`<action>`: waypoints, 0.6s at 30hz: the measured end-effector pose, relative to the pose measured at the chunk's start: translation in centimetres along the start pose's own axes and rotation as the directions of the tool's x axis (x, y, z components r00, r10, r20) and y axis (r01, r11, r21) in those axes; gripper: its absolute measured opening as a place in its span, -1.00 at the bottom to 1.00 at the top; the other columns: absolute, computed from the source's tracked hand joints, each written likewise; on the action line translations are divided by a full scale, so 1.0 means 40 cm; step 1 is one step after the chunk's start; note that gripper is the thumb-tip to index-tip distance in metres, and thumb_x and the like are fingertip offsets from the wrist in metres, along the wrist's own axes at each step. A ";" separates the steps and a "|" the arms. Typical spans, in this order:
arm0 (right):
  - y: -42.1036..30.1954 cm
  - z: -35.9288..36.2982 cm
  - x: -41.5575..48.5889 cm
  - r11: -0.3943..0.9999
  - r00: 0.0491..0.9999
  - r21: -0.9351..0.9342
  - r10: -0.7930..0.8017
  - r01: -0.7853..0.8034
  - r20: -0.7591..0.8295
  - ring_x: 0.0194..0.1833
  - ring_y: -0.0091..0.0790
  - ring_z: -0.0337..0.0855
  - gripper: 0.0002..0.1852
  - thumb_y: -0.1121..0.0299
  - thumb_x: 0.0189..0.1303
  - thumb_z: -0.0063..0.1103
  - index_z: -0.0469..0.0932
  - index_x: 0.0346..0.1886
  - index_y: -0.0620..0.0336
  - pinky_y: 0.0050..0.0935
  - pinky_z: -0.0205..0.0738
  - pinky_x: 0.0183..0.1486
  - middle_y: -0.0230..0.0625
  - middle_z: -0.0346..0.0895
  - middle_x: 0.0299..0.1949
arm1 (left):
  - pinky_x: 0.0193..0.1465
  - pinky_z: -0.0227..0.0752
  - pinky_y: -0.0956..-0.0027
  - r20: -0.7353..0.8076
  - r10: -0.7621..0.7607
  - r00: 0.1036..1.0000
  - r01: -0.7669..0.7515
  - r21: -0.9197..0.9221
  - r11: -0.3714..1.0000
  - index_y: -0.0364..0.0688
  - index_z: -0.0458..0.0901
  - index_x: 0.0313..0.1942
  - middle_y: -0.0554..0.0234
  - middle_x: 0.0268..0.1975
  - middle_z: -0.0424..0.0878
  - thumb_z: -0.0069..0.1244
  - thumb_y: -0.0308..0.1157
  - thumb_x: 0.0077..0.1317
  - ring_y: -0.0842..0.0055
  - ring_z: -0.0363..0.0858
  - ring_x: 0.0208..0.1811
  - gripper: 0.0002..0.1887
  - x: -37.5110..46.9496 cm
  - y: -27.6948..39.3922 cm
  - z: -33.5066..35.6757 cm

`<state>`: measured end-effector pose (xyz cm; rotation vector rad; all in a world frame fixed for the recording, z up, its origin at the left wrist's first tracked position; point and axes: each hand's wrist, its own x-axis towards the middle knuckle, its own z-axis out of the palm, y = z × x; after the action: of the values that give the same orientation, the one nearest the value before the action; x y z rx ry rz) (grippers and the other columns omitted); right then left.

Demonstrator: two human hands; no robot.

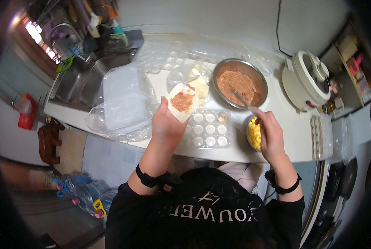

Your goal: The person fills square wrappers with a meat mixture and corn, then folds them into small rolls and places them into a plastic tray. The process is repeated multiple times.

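A pale square dough wrapper [183, 116] lies across the palm and fingers of my left hand [168, 129], its middle spread with pinkish minced filling [182, 101]. My right hand [270, 133] grips the handle of a metal utensil [242, 100], whose far end rests in the minced mixture [235, 81] inside a steel bowl [215, 74]. Below the right hand, partly hidden by it, is a small container of yellow corn kernels [253, 132]. Between my hands sits a clear plastic tray [210, 129] with round cups; one small piece [222, 117] occupies a top-right cup. More wrappers [199, 85] lie in plastic behind the left hand.
Left on the white counter, a plastic bag holds stacked trays [124, 96], beside a steel sink [93, 73]. A white electric cooker [303, 82] with a lit red light stands right. Tray stacks [321, 137] line the right edge. Large water bottles [87, 190] stand on the floor.
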<state>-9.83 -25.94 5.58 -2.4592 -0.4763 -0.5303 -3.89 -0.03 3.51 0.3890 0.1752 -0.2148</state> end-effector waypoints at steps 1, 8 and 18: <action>0.005 -0.010 -0.018 0.994 0.996 0.082 0.077 -0.074 -0.035 -0.30 -0.20 0.51 -0.60 0.72 0.15 -0.03 0.49 0.08 0.26 -0.38 0.43 -0.22 -0.16 0.42 -0.32 | 0.51 -0.06 0.14 -0.025 -0.025 0.999 0.025 -0.002 1.000 -0.41 0.05 0.37 -0.05 0.39 0.20 -0.65 -0.08 0.55 0.19 0.14 0.44 -0.39 -0.006 -0.004 0.001; 0.095 -0.101 -0.182 0.652 0.787 0.547 0.617 -0.525 0.020 -0.47 -0.71 0.29 -0.83 0.52 0.35 -0.11 0.44 -0.06 0.25 -0.67 0.23 -0.42 -0.51 0.42 -0.41 | 0.46 0.07 0.15 -0.132 -0.114 0.985 0.119 0.033 0.992 -0.46 0.10 0.34 -0.10 0.35 0.27 -0.59 -0.11 0.56 0.19 0.23 0.39 -0.41 -0.039 -0.029 -0.026; 0.193 -0.031 -0.183 0.881 0.896 0.229 0.349 -0.413 0.274 -0.34 -0.32 0.53 -0.74 0.55 0.04 0.24 0.64 -0.14 0.23 -0.44 0.44 -0.21 -0.21 0.52 -0.32 | 0.32 0.29 0.11 -0.176 -0.197 0.964 0.194 -0.034 0.980 -0.36 0.13 0.34 -0.05 0.29 0.37 -0.48 -0.14 0.55 0.22 0.39 0.28 -0.47 -0.051 -0.061 -0.089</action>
<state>-13.01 -34.19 -0.43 -2.2580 -0.1260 -0.0135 -6.91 -0.50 -0.18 0.3744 0.3930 -0.3734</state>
